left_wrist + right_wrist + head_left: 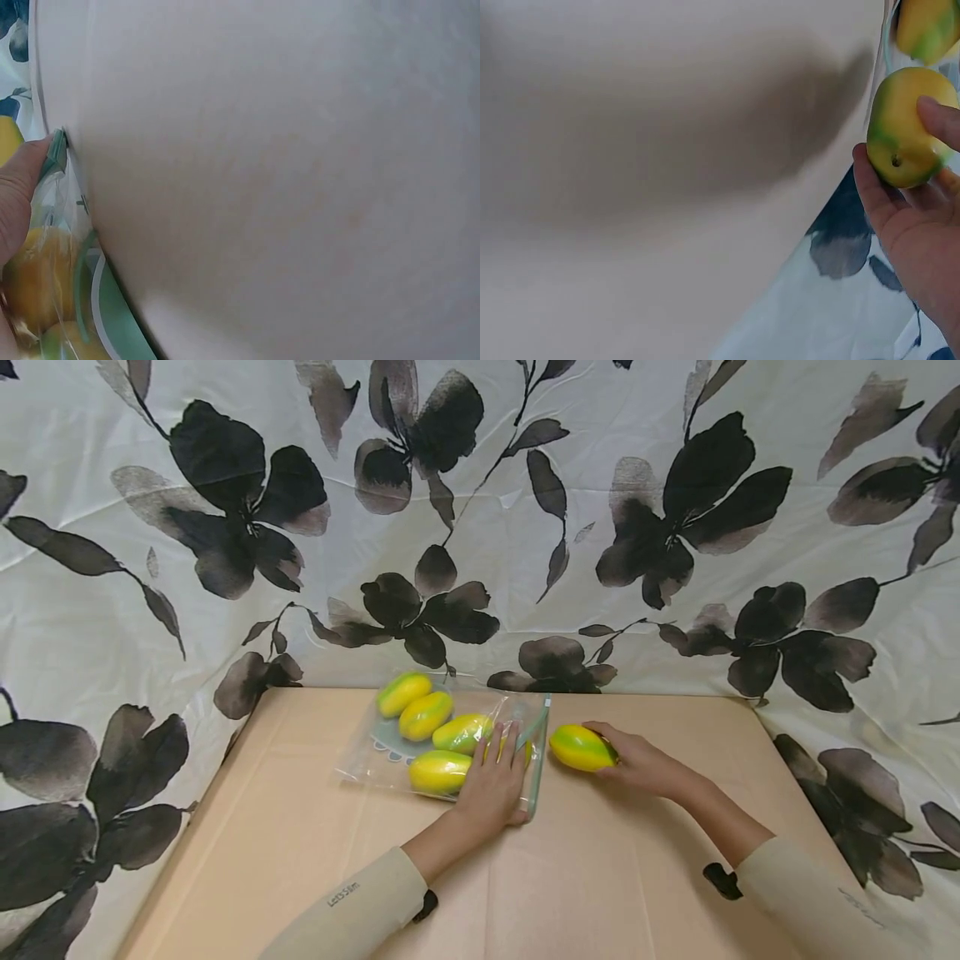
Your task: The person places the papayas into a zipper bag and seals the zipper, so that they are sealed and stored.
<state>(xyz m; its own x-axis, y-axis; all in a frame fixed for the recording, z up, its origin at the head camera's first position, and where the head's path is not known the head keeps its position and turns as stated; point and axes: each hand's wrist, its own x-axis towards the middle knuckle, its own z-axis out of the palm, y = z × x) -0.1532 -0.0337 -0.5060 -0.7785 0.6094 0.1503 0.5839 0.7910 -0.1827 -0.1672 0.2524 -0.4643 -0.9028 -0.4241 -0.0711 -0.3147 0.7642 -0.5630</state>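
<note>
A clear zip bag (367, 768) with a green-edged opening lies flat, holding several yellow-green toy mangoes (438, 772). My left hand (492, 781) rests across the bag's right part with its fingers straight and spread, covering part of a mango. In the left wrist view, the thumb (28, 161) touches the green zip edge (55, 154). Just right of the bag's opening, my right hand (637, 762) holds another mango (581, 748). The right wrist view shows this mango (904, 127) between thumb and fingers, its stem end facing the camera.
The bag lies on a light tan board (570, 877) near its back edge. Behind and beside the board hangs a white cloth (555, 602) with dark printed flowers.
</note>
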